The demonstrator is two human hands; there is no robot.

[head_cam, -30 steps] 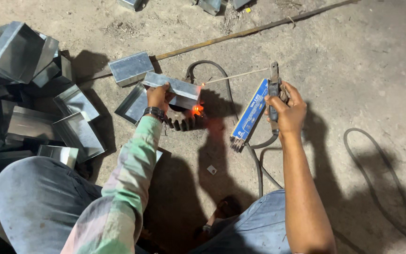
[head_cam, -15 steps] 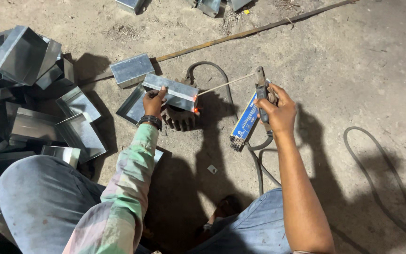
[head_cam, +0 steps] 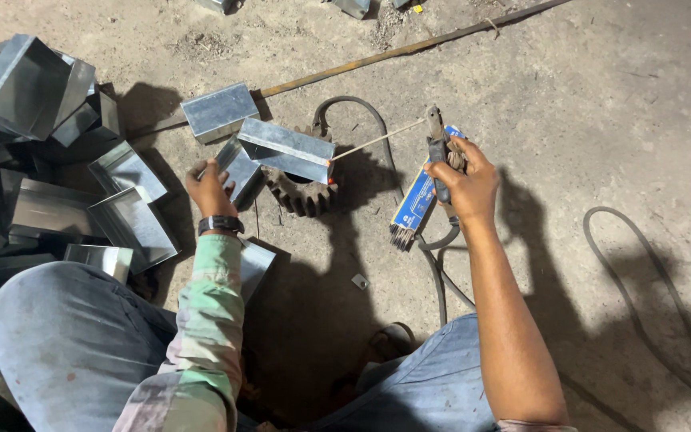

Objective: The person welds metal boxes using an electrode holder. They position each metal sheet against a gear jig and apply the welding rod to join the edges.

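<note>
- Nearest the camera, bottom of the frame: the person squats on the concrete floor (head_cam: 601, 120), knees in blue trousers at lower left and lower centre, a foot in a sandal just visible between them.
- Left hand (head_cam: 209, 188), left of centre with a dark wristband (head_cam: 219, 225) on the wrist: fingers closed on the edge of a small sheet-metal box (head_cam: 240, 170) and clamped there.
- Right hand (head_cam: 464, 178), right of centre: wrapped tight around the electrode holder (head_cam: 437, 144), whose thin welding rod (head_cam: 377, 140) runs left until its tip touches the corner of a second sheet-metal piece (head_cam: 285, 150), which sits on a dark toothed gear (head_cam: 301, 192).
- Handling, as I judge it: these boxes look thin, light and stiff, with sharp cut edges (and hot near the rod tip, likely), so the flat wall away from the seam is the place to hold.
- The rod looks slender and whippy, best steered from the insulated holder grip.
- Just below the right hand: a blue packet of rods (head_cam: 417, 200) on the floor, and a black cable (head_cam: 441, 272) trailing toward the bottom.
- Left edge: a heap of similar metal boxes (head_cam: 33, 160).
- Farther up: another box (head_cam: 219, 110) lies alone, and a long rusty bar (head_cam: 409, 48) slants toward the upper right.
</note>
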